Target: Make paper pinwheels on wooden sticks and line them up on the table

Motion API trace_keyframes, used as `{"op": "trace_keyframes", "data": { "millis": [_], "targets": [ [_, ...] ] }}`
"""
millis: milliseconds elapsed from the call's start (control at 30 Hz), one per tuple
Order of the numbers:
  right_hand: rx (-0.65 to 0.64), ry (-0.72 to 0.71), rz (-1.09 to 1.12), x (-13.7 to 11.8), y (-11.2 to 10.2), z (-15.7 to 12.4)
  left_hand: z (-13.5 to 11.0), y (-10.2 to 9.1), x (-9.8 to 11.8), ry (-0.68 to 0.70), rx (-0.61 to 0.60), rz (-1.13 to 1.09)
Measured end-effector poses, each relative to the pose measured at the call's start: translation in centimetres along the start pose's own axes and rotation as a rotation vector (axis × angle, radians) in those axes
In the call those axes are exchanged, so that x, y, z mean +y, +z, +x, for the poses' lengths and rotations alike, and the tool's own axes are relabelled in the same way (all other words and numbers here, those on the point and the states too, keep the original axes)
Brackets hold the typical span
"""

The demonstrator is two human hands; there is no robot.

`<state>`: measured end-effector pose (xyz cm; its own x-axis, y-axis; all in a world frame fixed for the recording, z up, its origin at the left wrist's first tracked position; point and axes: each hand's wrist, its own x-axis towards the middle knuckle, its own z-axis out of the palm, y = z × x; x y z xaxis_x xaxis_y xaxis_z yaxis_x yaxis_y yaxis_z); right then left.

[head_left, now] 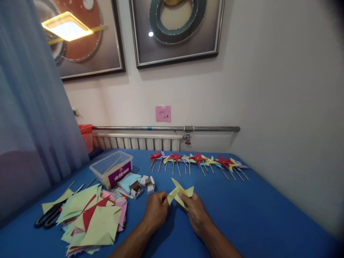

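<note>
A pale yellow paper pinwheel (pixel 179 192) is held above the blue table in front of me. My right hand (pixel 197 212) grips it from the right, with the thumb pressed near its centre. Just left of the pinwheel, my left hand (pixel 156 208) is closed, its thumb and fingers together beside the left blade. What those fingers hold, if anything, is hidden. Two small open boxes (pixel 136 189) stand beyond my left hand, the nearer with shiny metal pieces inside. No stick shows on this pinwheel.
To the left lies a pile of coloured paper squares (pixel 100 224) beside black-handled scissors (pixel 49 215). A clear plastic tub (pixel 111 166) with wooden sticks stands behind it. Several finished pinwheels on sticks (pixel 197 158) line the far edge of the blue table (pixel 255 218), near the wall.
</note>
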<state>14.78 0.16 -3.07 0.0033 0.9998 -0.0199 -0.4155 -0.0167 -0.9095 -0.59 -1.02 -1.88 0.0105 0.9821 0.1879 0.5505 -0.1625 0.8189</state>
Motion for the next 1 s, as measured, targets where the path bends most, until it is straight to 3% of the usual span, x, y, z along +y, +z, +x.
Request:
{"op": "trace_keyframes", "data": {
  "millis": [133,700,1000],
  "targets": [
    [-0.014,0.063,0.07,-0.13,0.06,-0.16,-0.11,0.05,0.1,0.013,0.02,0.005],
    [0.028,0.075,0.092,-0.02,0.07,0.06,-0.16,-0.2,0.04,0.037,0.011,0.038],
    [0.037,0.045,0.086,-0.08,0.37,0.0,-0.34,0.58,-0.18,0.07,0.048,0.045]
  ]
}}
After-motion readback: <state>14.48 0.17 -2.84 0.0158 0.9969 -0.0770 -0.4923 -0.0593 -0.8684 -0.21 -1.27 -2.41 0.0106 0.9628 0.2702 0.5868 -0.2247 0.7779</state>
